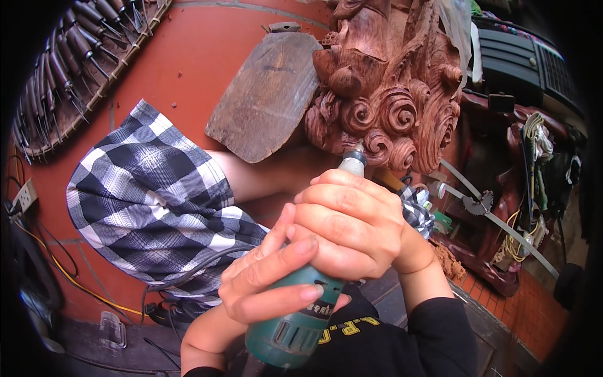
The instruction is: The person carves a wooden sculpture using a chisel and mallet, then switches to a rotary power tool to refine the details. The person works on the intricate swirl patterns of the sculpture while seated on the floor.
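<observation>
Fingers (344,198) of the right hand (358,231) close tightly over the neck of a green power tool (292,339), while the left hand (259,283), farther from the carving, curls around its casing; I read both as gripping. Through the head view I take the reddish wood carving (396,88) as my landmark: the tool sits just below it, its nose (353,163) angled up to the lower edge of the scrolls (378,146). I cannot tell whether the tip touches the wood or stops short. Left of the carving, a worn board (267,94) lies close by, and well beyond it a woven tray (114,72) holds chisels (66,56). Below and left of the carving is a leg in checked cloth (157,207). I judge the step in hand to be shaping the lowest scrolls; the next move, I think, calls for a firm two-handed hold, the nose guided lightly along the curve.
</observation>
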Tool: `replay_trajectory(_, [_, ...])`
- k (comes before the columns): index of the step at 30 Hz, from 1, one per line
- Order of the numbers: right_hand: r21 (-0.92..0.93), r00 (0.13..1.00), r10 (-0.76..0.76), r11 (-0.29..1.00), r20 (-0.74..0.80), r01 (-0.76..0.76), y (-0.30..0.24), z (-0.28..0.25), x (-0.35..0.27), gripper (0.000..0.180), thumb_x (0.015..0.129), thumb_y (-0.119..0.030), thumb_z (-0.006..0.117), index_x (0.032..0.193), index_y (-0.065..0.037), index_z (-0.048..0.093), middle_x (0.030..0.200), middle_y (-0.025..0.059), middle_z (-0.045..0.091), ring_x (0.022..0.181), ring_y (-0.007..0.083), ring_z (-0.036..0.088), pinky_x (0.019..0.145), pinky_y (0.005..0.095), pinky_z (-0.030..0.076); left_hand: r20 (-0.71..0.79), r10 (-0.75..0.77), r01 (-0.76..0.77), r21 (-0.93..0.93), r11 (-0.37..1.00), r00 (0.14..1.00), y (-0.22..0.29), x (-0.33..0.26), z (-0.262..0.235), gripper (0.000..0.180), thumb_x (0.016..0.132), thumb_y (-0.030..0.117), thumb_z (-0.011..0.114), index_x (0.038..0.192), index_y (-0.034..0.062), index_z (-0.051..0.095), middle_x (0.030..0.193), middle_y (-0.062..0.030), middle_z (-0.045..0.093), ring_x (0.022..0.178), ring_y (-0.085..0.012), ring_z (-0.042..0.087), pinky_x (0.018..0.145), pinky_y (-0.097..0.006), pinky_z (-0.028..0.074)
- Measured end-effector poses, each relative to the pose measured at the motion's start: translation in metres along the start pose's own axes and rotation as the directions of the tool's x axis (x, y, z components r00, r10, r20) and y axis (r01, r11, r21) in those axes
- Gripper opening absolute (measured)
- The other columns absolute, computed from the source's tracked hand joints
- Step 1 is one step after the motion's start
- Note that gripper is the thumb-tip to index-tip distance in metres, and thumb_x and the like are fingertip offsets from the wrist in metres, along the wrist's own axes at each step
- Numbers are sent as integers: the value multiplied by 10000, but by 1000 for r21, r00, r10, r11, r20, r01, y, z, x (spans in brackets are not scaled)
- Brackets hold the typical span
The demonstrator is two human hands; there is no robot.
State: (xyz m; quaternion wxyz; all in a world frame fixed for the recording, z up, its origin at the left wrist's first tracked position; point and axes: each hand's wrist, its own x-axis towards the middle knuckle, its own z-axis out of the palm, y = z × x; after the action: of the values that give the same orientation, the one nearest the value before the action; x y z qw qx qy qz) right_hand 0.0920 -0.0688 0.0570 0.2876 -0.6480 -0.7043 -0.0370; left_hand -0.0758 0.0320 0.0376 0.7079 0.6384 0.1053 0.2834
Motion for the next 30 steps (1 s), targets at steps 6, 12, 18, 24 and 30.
replay_trajectory(6, [32,994,104,994,16,-105,-18,-11,18,173,796,-92,749,954,-45,697,998,106,716,884,282,722,762,429,624,42,6,-4,-34,999,999,9,0,-7,564,684,195,973,1127,185,623,1293,-118,675,1080,-479,708,950,-483,615])
replay_trajectory(12, [19,998,40,999,42,-41,-15,-10,-10,202,795,-94,764,984,-63,700,1034,97,719,914,279,720,789,428,625,139,25,-17,-58,998,990,4,-12,-13,453,720,124,905,1110,203,687,1360,-115,658,1144,-505,675,877,-460,640])
replay_trajectory(18, [41,939,243,965,243,-261,-32,-32,13,231,815,-73,774,1034,-82,700,1067,90,719,933,278,716,820,437,623,208,-21,39,-81,996,978,7,-9,-17,403,746,93,859,1105,218,727,1399,-120,645,1206,-515,641,854,-435,644])
replay_trajectory(24, [57,923,258,957,286,-285,-27,-32,18,218,823,-66,783,1024,-82,701,1090,90,710,941,274,712,812,440,625,147,29,-23,-48,999,989,1,-10,-13,425,750,89,858,1132,233,736,1417,-126,632,1238,-510,623,873,-440,638])
replay_trajectory(30, [17,902,335,935,273,-353,-37,-34,16,235,824,-61,784,1040,-77,694,1091,85,712,936,277,710,804,443,626,191,-1,17,-81,997,982,6,-9,-14,435,759,87,849,1149,231,720,1410,-122,638,1251,-500,618,893,-445,634])
